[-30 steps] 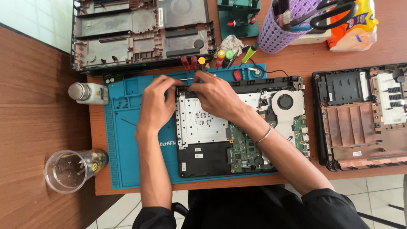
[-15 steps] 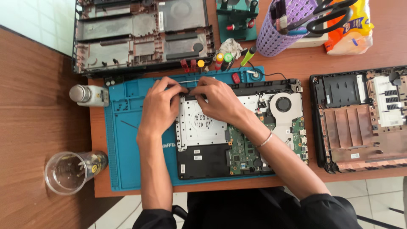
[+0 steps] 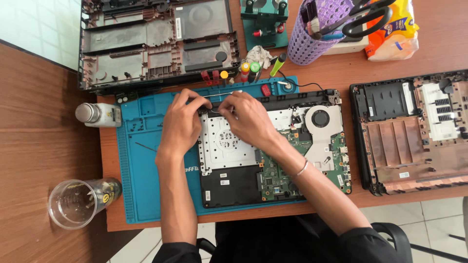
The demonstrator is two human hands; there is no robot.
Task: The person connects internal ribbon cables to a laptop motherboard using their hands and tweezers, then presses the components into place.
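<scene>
Teal silicone repair mat (image 3: 141,160) covers the middle of a brown wooden desk (image 3: 29,146), w/ an opened laptop base (image 3: 273,151) lying on it: silver metal shield plate (image 3: 226,143) at left, green circuit board (image 3: 278,170) and round black fan (image 3: 320,118) at right. Both hands meet at the base's top edge, near the hinge. Left hand (image 3: 179,124) has fingers curled narrow, pinching a thin pale strip, prob. a cable or bracket (image 3: 222,93), too small to tell. Right hand (image 3: 246,119) also pinches narrow, fingertips touching the same spot. Judgement: this fiddly bit likely goes best w/ slow, even pulls, wrists braced on the mat, no force on the board.

Containers: purple mesh pen cup (image 3: 312,34) at top holds black-handled scissors (image 3: 365,19) and other tools. Clear plastic cup (image 3: 78,202) lies tipped at lower left, contents unclear. Small capped bottle (image 3: 97,114) lies on its side just left of the mat. 2 more stripped laptop shells sit apart: 1 at top (image 3: 156,41), 1 at right (image 3: 414,131).
</scene>
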